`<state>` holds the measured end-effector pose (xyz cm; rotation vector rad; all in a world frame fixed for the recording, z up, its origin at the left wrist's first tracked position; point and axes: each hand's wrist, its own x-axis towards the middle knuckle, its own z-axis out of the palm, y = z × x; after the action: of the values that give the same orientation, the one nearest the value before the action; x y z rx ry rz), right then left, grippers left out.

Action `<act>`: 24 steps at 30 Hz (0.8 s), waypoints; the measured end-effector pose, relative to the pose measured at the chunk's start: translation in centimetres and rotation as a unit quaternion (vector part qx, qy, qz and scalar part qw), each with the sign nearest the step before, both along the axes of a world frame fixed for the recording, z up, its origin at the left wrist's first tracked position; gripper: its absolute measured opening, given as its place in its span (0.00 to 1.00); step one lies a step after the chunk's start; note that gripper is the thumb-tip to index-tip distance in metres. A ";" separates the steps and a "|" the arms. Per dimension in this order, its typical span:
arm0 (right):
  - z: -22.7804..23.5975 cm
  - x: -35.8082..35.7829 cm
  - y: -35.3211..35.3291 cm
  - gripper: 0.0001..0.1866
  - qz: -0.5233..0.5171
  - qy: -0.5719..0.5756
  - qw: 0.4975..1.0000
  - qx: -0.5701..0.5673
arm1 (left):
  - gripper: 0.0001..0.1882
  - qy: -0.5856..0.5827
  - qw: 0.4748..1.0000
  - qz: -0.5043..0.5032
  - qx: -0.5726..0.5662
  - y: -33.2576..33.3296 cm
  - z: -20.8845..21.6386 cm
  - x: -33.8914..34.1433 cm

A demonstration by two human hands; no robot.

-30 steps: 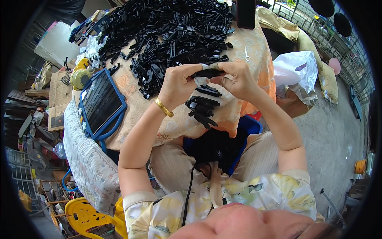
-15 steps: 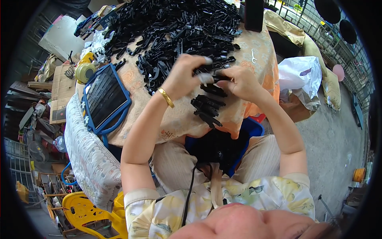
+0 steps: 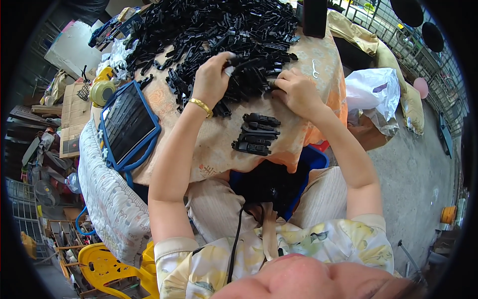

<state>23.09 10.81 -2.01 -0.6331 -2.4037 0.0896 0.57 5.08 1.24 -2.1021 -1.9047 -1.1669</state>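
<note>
A large heap of black plastic parts (image 3: 219, 30) covers the far half of the cloth-covered table. At its near edge, my left hand (image 3: 211, 79), with a gold bangle at the wrist and white coverings on the fingertips, is curled with a black part between thumb and fingers. To the right, my right hand (image 3: 297, 92) has its fingers drawn together against the heap's edge; what they hold, if anything, cannot be made out. Between my hands and the table's front edge lies a short stack of black parts (image 3: 256, 134), set side by side.
A blue-framed dark panel (image 3: 130, 124) leans at the table's left. Below the front edge, between my knees, stands a blue bin (image 3: 323, 162) with black contents. A white hook-shaped piece (image 3: 314, 70) lies right of the heap. A white bag (image 3: 373, 92) stands beyond the table's right side.
Both hands have moved apart and away from the near stack, the left one up and left to the heap. The stacked parts now lie straighter, in a neat row.
</note>
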 end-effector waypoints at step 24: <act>1.8 -1.0 -3.7 0.08 0.116 0.342 0.840 -0.406 | 0.15 -0.540 0.801 -0.184 -0.181 -4.4 0.9 6.1</act>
<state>22.12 7.09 -0.19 -0.5246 -1.6409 1.2677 6.68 0.69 2.15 -2.2442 -2.2233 -2.7486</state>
